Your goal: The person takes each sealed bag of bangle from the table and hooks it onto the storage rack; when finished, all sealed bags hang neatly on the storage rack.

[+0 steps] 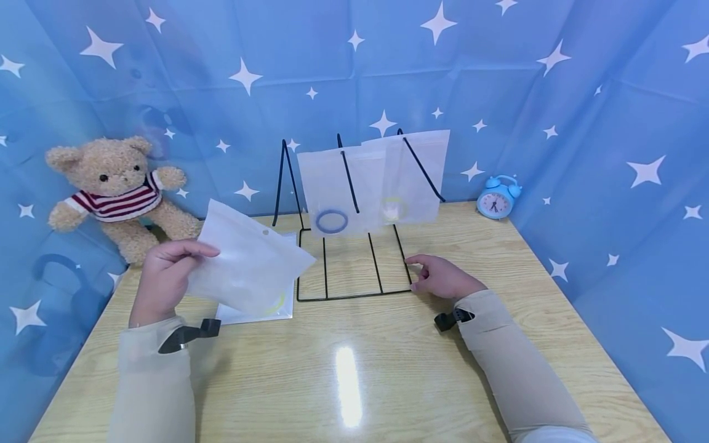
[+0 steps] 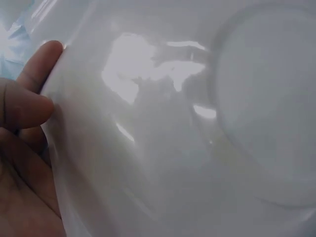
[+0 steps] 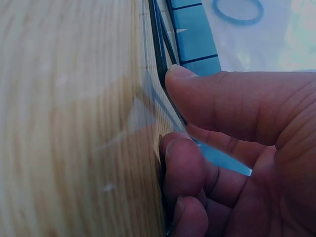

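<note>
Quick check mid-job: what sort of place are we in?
Probably a staged tabletop corner, perhaps for recording: a wood-grain table, blue star-patterned cloth hanging around it, and a teddy bear and alarm clock set toward the back.

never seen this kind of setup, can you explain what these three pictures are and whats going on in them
There's no machine here: these are a person's two bare hands. The wide picture comes from a camera on the head; the two close-ups come from cameras on each wrist.

On the wooden table stands a black wire rack with two whitish pouches, one showing a blue ring, the other a yellowish one. A flat white item lies beside it. Behind are a teddy bear and a blue alarm clock.

The left hand pinches another whitish pouch by its edge. The right hand holds the side of the rack's base.
</note>
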A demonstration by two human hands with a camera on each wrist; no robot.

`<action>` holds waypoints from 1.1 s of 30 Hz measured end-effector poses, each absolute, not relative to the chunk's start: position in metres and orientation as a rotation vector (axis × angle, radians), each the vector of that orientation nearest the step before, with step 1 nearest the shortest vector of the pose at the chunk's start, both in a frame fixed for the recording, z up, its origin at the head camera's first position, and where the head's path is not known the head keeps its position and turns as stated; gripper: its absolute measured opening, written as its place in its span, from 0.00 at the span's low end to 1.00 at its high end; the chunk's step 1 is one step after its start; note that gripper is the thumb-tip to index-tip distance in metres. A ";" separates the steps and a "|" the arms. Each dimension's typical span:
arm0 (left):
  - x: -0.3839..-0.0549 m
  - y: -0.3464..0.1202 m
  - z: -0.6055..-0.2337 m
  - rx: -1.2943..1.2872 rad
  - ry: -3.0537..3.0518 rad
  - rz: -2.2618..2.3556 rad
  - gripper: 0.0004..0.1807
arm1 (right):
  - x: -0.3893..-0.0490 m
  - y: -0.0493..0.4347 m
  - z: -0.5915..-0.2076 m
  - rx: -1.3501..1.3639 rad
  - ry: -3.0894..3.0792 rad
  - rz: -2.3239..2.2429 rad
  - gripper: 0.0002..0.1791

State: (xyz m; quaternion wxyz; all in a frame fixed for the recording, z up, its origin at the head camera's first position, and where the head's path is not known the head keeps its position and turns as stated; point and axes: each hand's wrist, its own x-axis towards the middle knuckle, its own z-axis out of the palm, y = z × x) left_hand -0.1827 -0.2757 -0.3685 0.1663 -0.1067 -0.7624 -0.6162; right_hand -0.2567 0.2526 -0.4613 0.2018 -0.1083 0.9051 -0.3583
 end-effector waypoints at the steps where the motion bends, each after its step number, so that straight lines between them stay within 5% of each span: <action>1: -0.181 -0.274 -0.367 -0.334 -2.137 -1.789 0.17 | -0.257 0.253 -0.462 -0.304 2.527 -1.000 0.36; 10: -0.178 -0.258 -0.362 -0.522 -2.027 -1.891 0.22 | -0.258 0.252 -0.463 -0.312 2.528 -1.000 0.36; 33: -0.187 -0.256 -0.370 -0.383 -2.148 -1.813 0.17 | -0.257 0.253 -0.462 -0.336 2.527 -1.010 0.37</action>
